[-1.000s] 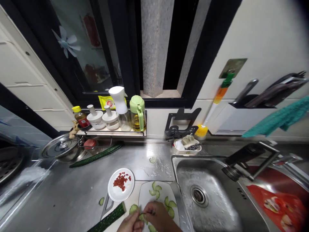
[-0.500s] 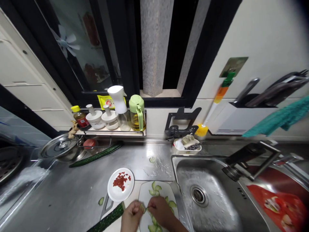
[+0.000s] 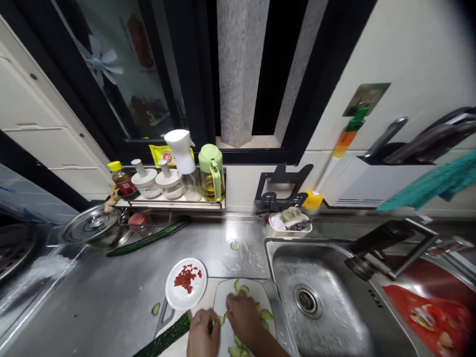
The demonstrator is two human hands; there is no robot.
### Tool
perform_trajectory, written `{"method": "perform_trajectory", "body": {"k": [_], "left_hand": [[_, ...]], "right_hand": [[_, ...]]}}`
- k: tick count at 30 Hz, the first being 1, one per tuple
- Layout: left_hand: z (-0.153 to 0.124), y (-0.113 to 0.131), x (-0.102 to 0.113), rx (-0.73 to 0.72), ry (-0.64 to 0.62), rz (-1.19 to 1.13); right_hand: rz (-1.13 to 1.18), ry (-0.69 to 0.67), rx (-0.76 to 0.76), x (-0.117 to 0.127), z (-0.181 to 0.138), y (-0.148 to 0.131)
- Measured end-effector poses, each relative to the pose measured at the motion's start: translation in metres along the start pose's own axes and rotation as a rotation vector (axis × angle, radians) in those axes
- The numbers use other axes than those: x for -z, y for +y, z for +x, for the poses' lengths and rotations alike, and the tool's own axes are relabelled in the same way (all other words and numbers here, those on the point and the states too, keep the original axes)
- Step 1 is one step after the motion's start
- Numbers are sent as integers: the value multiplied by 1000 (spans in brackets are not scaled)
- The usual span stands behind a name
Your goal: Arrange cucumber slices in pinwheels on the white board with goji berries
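At the bottom of the view, my left hand (image 3: 203, 333) and my right hand (image 3: 242, 318) meet over an oval white plate (image 3: 223, 300) that holds several cucumber slices (image 3: 240, 288). Both hands pinch a small green cucumber piece (image 3: 222, 320) between their fingertips. A half cucumber (image 3: 165, 339) lies on the cutting board (image 3: 174, 344) just left of my left hand. A round white plate with chopped red bits (image 3: 186, 283) sits above it.
A steel sink (image 3: 316, 302) lies to the right, with a faucet (image 3: 386, 245) and a red board (image 3: 427, 312) beyond. A whole cucumber (image 3: 148, 239), pot lid (image 3: 91, 224) and condiment rack (image 3: 174, 178) stand at the back. Loose slices (image 3: 235, 245) dot the counter.
Both hands have moved up over the oval plate, still pinching the cucumber piece. The right hand now covers more of the slices on the plate.
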State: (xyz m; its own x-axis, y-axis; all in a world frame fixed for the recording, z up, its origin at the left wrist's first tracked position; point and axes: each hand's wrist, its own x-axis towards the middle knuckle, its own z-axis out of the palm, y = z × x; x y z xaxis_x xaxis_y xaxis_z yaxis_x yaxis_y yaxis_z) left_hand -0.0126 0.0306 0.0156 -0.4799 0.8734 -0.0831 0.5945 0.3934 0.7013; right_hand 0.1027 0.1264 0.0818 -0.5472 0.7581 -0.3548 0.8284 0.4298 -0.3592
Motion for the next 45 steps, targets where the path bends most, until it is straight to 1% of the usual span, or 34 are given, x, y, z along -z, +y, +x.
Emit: {"method": "perform_trajectory", "body": {"k": [3, 8, 14, 20, 23, 31, 35, 38, 42, 44, 45], "left_hand": [[-1, 0, -1, -14, 25, -19], [-4, 1, -4, -52, 103, -82], [-6, -3, -7, -77, 106, -101], [-6, -5, -8, -63, 96, -87], [-6, -6, -9, -63, 91, -85], [-6, -11, -12, -86, 118, -86], [-6, -11, -12, -104, 101, -100], [-6, -13, -11, -120, 92, -128], [-8, -20, -4, -133, 131, -157], [-10, -24, 3, -96, 119, -140], [-12, -27, 6, -54, 100, -113]], "right_hand": [[-37, -11, 34, -1, 0, 0], [-78, -1, 81, -10, 1, 4], [-100, 31, 93, -20, 1, 9], [-114, 61, 101, -35, 3, 17], [-114, 75, 97, -38, 3, 18], [-122, 59, 95, -29, 0, 14], [-114, 58, 80, -31, -1, 14], [-107, 55, 87, -26, -3, 13], [-56, 19, 88, -11, -11, 9], [-17, 10, 67, -6, -16, 8], [-1, 11, 50, -5, -18, 9]]}}
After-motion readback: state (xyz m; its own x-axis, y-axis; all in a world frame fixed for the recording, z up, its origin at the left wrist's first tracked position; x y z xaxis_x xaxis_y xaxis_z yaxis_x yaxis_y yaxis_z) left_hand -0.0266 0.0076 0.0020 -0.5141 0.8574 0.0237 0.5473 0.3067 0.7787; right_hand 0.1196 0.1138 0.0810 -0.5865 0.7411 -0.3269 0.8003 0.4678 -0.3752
